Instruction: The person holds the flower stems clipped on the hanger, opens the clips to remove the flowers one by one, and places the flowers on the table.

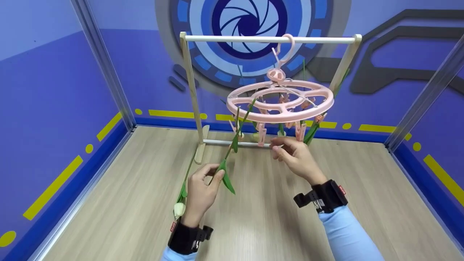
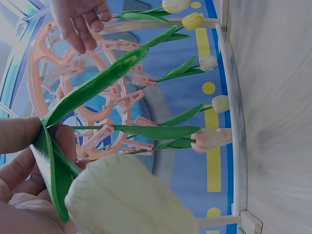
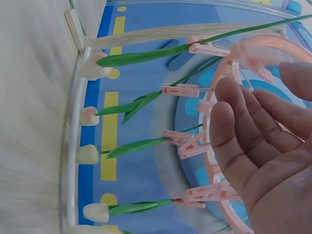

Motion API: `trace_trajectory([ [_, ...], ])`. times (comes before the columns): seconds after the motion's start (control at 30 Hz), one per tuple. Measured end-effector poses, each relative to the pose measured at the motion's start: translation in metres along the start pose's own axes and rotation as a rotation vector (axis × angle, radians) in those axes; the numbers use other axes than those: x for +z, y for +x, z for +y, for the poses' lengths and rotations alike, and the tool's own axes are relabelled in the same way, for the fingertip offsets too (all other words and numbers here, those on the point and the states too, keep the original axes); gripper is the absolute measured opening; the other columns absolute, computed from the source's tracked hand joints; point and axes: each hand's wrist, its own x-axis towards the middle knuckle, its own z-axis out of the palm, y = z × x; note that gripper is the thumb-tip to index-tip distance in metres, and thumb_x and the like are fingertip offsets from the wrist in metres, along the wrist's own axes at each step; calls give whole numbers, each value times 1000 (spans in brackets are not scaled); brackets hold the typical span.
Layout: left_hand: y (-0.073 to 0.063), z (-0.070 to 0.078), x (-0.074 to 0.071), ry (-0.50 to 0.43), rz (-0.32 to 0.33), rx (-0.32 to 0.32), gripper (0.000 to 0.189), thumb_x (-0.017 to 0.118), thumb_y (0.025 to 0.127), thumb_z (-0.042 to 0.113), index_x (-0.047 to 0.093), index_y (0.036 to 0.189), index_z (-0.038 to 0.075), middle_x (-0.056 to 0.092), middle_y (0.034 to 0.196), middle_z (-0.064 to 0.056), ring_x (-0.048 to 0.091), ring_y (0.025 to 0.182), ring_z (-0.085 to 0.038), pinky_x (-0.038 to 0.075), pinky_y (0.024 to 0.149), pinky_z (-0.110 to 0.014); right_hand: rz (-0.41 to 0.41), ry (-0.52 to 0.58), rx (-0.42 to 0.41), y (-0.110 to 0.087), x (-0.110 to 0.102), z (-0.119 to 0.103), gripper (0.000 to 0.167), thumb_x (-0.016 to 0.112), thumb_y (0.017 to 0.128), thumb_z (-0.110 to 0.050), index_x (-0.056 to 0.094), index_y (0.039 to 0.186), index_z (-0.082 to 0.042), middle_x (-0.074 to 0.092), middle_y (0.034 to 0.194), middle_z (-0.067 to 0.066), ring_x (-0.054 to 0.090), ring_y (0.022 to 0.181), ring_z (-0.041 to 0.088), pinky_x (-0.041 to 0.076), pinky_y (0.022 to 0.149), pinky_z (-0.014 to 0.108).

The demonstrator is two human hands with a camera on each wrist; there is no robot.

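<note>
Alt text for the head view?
A person's left hand pinches a leafy green stem in front of a round pink hanger with clips, hooked over a rack's white bar. The right hand, near the clips, holds nothing.

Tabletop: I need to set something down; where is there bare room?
The tabletop looks bare between the right sleeve and right wall, and between the left wall and the leftmost white tulip. Crowded: beneath the pink hanger, around its clips, tulips and the right hand.
</note>
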Motion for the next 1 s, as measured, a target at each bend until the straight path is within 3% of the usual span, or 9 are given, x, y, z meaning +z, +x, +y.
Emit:
trace_trajectory([
  [0.4,1,4,-5,-10,23,-5,13,73,98,17,77,106,7,75,90,-1,70,86,-18,55,83,-38,50,-16,-29,-23,18,15,18,66,99,-1,72,115,4,73,104,15,68,84,10,56,72,20],
  [0.83,5,-7,-11,-24,58,-18,12,72,98,11,76,105,3,75,88,-4,71,83,-20,54,82,-34,131,-14,-34,-45,38,29,15,68,96,3,73,109,3,74,99,11,65,84,9,53,71,18],
  [1.0,6,-11,-12,-25,55,-54,12,72,98,12,76,106,4,75,88,-3,71,83,-20,54,81,-34,179,-11,2,-53,43,31,16,70,94,3,75,109,0,75,100,8,65,86,8,52,72,18],
])
